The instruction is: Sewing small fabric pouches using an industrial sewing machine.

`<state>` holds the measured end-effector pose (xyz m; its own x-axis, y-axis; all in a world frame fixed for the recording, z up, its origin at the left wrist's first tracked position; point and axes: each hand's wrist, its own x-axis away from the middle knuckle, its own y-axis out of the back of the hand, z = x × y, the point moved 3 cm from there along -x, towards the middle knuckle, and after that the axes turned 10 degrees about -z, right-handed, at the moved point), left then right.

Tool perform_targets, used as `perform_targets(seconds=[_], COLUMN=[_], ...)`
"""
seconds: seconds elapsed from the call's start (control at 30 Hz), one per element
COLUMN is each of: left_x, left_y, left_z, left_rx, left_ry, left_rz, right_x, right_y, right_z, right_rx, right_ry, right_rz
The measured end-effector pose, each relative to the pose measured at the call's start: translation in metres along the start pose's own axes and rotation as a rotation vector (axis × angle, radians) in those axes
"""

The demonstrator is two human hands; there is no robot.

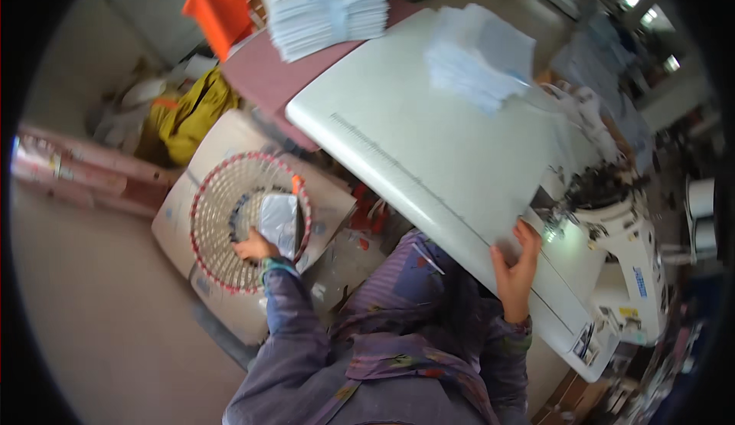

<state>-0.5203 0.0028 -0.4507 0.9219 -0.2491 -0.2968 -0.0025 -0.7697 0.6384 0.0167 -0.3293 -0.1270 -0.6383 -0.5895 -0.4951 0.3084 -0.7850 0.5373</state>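
A woven basket (208, 260) with a red-and-white rim stands at my left. My left hand (256, 247) reaches into it, fingers bent together beside some small dark pieces (236, 222); what they hold, if anything, is too blurred to name. A pale, folded packet or stack (279, 218) lies in the basket, just above my left wrist. My right hand (518, 268) rests at the near edge of the pale sewing table (429, 134), thumb and fingers apart, with nothing in it. Right of that hand stands a white sewing machine (624, 264), its lamp lit.
The basket sits on a stained, beige-covered surface (172, 214). A tied stack of white pieces (329, 13) lies on a dull red board (260, 73) at the back. Another pale stack (482, 53) lies on the table's far side. A yellow bag (195, 119) is at far left.
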Motion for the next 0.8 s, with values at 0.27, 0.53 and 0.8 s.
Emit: perform_targets(seconds=[0.27,0.53,0.8], left_x=[0.223,0.389,0.394], left_y=[0.272,0.260,0.211], left_z=[-0.408,-0.552,-0.576], left_rx=[1.196,0.916,0.958], left_ry=[-1.173,-2.039,-1.910], left_rz=[0.806,0.900,1.432], right_x=[0.012,0.053,0.077], right_y=[0.018,0.044,0.074], right_z=[-0.004,0.001,0.003], right_rx=[-0.087,-0.128,-0.094], right_ry=[0.001,-0.072,-0.106], right_rz=[-0.084,0.009,0.017])
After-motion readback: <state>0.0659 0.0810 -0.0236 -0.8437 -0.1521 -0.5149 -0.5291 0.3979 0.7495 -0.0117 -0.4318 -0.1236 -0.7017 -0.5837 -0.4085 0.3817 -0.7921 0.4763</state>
